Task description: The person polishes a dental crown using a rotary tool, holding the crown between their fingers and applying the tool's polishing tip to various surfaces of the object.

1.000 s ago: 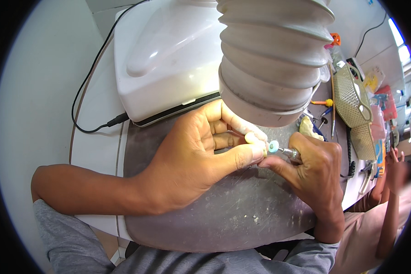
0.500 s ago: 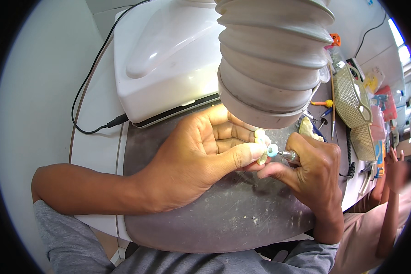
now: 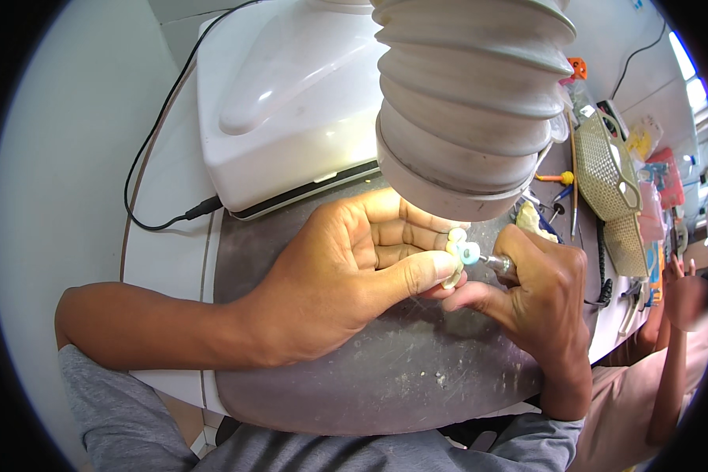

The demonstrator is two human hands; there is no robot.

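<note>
Between the thumb and fingers of my left hand [image 3: 362, 267] is a small cream-white dental bridge [image 3: 451, 277] of tooth-shaped units, partly covered by the thumb. A rotary handpiece [image 3: 502, 267] with a metal shank is gripped in my right hand [image 3: 544, 291]. On its tip sits a pale blue polishing wheel [image 3: 469, 252], which is against or just in front of the bridge; I cannot tell if they touch. Both hands are over the grey work mat [image 3: 330, 393], below the mouth of a ribbed white suction hose [image 3: 472, 110].
A white machine housing [image 3: 291, 86] with a black cable [image 3: 157, 141] stands at the back left. To the right are a perforated beige basket [image 3: 606, 169], a cream plaster-like piece [image 3: 533, 222] and several small tools. Another person's hand [image 3: 688, 303] shows at the far right.
My left hand has turned and shifted slightly, bringing the bridge a little right and down. The wheel now overlaps it more. My right hand is nearly still.
</note>
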